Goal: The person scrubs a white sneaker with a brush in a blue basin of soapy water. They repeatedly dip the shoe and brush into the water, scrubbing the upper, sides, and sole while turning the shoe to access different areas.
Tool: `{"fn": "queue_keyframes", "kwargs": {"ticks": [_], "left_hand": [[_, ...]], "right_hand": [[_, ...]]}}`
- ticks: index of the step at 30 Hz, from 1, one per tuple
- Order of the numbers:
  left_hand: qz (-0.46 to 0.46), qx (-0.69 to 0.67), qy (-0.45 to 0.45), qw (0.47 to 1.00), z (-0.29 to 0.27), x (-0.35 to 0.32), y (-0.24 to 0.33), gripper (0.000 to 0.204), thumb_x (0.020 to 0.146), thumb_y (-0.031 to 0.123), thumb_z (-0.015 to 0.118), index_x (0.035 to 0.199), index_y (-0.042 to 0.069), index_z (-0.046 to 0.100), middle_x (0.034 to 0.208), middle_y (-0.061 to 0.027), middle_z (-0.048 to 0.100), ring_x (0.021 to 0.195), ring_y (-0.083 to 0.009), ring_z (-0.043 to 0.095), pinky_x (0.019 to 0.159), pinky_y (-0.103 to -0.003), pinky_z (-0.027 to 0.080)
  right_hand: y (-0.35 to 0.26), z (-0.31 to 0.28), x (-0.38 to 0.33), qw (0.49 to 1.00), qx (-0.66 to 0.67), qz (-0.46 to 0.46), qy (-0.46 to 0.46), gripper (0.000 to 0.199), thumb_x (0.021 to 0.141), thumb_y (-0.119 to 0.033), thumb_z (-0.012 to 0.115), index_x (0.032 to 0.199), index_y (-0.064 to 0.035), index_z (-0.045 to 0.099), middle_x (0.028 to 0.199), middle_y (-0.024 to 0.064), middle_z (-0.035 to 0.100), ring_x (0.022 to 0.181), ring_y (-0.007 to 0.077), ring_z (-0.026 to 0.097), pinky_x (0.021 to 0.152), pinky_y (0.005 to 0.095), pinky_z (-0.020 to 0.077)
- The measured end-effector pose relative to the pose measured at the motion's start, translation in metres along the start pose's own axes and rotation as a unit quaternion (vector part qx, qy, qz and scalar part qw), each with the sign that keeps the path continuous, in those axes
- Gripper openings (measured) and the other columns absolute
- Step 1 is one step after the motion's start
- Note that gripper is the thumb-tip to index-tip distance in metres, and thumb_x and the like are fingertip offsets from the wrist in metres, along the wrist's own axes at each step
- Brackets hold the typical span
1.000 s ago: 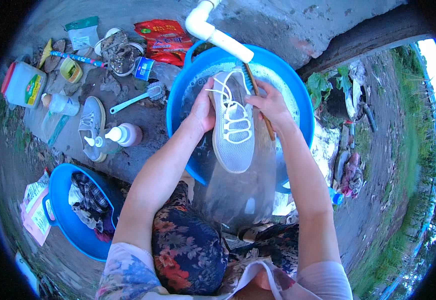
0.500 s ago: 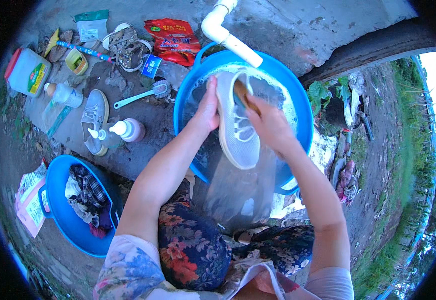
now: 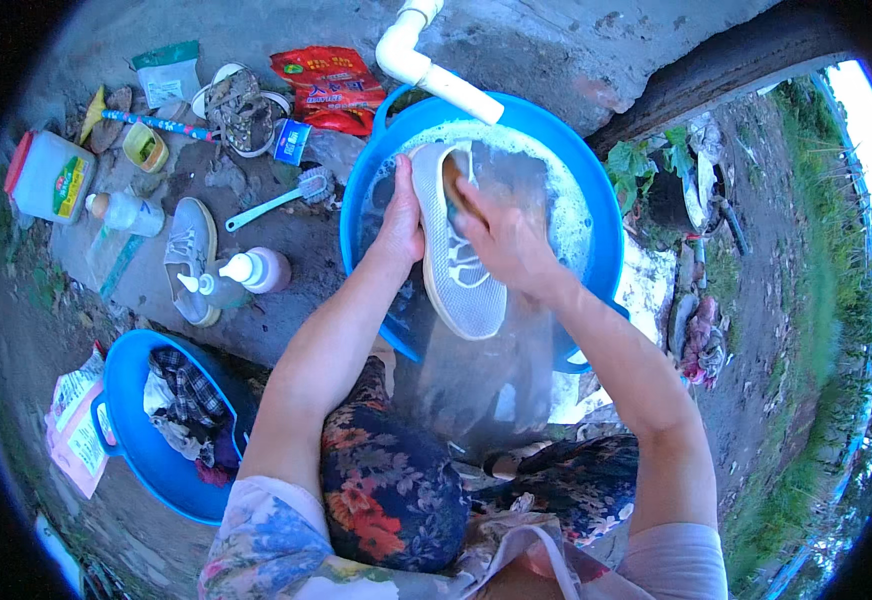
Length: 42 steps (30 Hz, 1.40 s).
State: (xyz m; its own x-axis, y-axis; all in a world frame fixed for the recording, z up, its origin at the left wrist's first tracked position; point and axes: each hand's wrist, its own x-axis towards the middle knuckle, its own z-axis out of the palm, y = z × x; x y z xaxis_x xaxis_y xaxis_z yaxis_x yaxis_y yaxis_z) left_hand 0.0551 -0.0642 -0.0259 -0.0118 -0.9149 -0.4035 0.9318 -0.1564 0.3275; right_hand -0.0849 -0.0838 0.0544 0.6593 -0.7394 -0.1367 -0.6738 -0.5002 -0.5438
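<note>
A light grey mesh sneaker (image 3: 464,298) with a pale sole and white laces is held toe-down over a blue basin (image 3: 608,225) of sudsy water. My left hand (image 3: 401,220) grips it along its left side near the heel. Inside the shoe's opening is a brown wooden brush (image 3: 461,190), its bristles hidden. My right hand (image 3: 509,243), slightly blurred, is closed round the brush. A matching sneaker (image 3: 190,255) lies on the ground to the left, beside a pump bottle (image 3: 266,271).
A white pipe (image 3: 436,75) hangs over the basin's far rim. Left stand a blue-handled scrub brush (image 3: 266,208), a clear tub (image 3: 48,178) and a blue tub (image 3: 161,490) of clothes. Sandals (image 3: 246,112) and a red packet (image 3: 326,88) lie behind. Plants (image 3: 646,163) grow at right.
The shoe and both hands sit slightly further left in the picture. My right hand has shifted with the brush inside the shoe; both grips stay. The whole view has turned a little.
</note>
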Motion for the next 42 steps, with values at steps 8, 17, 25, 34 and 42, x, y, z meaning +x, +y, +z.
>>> {"fn": "queue_keyframes", "kwargs": {"ticks": [8,17,25,34,42], "left_hand": [[0.041,0.011,-0.002,0.999,0.004,0.001,-0.011,0.081,0.083,0.075,0.026,0.138,0.016,0.037,0.136,-0.0126,0.043,0.123,-0.0315,0.043,0.102,-0.051,0.036],[0.062,0.005,-0.030,0.998,-0.009,0.006,0.009,0.091,0.077,0.080,0.026,0.129,0.008,0.045,0.119,-0.0185,0.055,0.112,-0.0337,0.052,0.094,-0.050,0.044],[0.114,-0.051,-0.135,0.983,-0.008,0.000,0.016,0.091,0.076,0.077,0.039,0.129,0.004,0.045,0.120,-0.0187,0.054,0.109,-0.0314,0.056,0.096,-0.046,0.044],[0.186,-0.047,-0.038,0.981,0.003,-0.006,0.023,0.074,0.087,0.068,0.028,0.129,0.010,0.046,0.123,-0.0154,0.053,0.112,-0.0322,0.052,0.098,-0.047,0.039],[0.286,0.032,-0.049,0.957,0.030,-0.034,0.034,0.058,0.092,0.048,0.042,0.134,0.010,0.038,0.128,-0.0125,0.049,0.120,-0.0277,0.046,0.100,-0.042,0.037]], "right_hand": [[-0.023,-0.030,0.002,0.987,-0.126,0.078,-0.068,0.045,0.091,-0.029,0.050,0.133,-0.0151,0.045,0.099,0.0256,0.062,0.087,0.0429,0.061,0.079,0.0467,0.0493],[0.004,-0.090,-0.035,0.973,0.134,0.025,-0.186,0.047,0.088,-0.026,0.057,0.132,-0.0123,0.047,0.107,0.0181,0.063,0.098,0.0251,0.061,0.086,0.0339,0.0460],[0.094,-0.008,-0.051,0.940,0.053,0.332,0.053,0.056,0.077,-0.033,0.070,0.116,0.0035,0.053,0.094,0.0203,0.063,0.089,0.0286,0.062,0.078,0.0376,0.0482],[0.099,-0.037,-0.065,0.933,0.046,0.353,0.059,0.052,0.074,-0.025,0.072,0.114,0.0018,0.050,0.083,0.0119,0.060,0.067,0.0197,0.059,0.045,0.0337,0.0427],[0.001,-0.034,-0.033,0.845,0.470,0.255,-0.016,0.053,0.084,-0.027,0.064,0.123,0.0010,0.041,0.099,0.0187,0.063,0.078,0.0210,0.068,0.039,0.0208,0.0389]]}}
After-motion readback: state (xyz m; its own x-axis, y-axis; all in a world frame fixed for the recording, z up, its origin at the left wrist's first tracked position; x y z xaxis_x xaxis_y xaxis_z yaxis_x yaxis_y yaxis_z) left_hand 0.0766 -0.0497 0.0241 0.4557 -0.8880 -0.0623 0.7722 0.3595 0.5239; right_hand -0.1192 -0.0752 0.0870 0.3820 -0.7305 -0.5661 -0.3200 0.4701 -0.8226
